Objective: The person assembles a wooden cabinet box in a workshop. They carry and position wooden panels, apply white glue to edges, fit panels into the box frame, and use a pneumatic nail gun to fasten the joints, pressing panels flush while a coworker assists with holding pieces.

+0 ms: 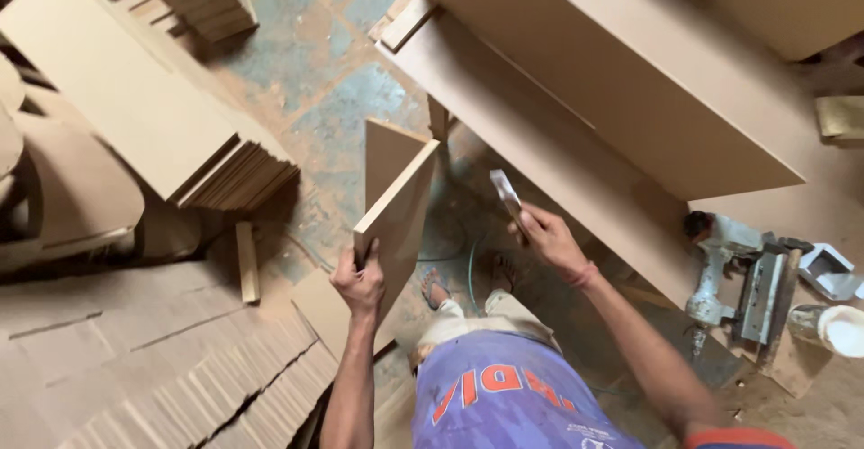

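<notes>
My left hand (360, 278) grips the lower edge of a tan fibreboard panel (396, 193), which I hold tilted up over the floor. A second panel seems to stand just behind it. My right hand (547, 237) is closed on a small flat tool with a pale blade (507, 193), raised to the right of the panel and apart from it. My feet in sandals show below, between the two hands.
A stack of cut boards (135, 98) lies at the upper left. Fanned strips (180, 377) cover the lower left. A long fibreboard bench (585, 134) runs along the right, with a pneumatic nail gun (729, 278) and a white cup (841, 327) on it.
</notes>
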Tool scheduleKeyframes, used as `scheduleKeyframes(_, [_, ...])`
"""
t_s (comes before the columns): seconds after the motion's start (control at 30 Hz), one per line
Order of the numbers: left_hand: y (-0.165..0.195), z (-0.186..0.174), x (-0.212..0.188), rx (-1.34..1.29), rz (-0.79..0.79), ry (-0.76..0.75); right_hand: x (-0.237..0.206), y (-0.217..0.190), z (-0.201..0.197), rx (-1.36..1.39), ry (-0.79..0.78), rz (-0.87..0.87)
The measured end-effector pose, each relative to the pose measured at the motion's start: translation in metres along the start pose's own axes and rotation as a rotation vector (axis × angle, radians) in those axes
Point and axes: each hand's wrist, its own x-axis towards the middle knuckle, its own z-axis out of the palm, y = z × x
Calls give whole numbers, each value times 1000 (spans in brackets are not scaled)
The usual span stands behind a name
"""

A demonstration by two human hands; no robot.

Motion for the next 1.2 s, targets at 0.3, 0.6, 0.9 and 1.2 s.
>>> scheduleKeyframes(0.3, [31, -44, -16, -109, 259, -65, 41, -47, 157, -238, 353, -308])
scheduleKeyframes(0.6, [12, -51, -27, -138, 133, -61, -82, -97, 178, -552, -43, -464])
scheduleKeyframes(0.9, [9, -49, -32, -152, 147, -63, -17, -77, 169, 534, -286, 150])
scheduleKeyframes(1.2, [26, -55, -22, -110, 257, -84, -78, -72, 158, 343, -595, 367])
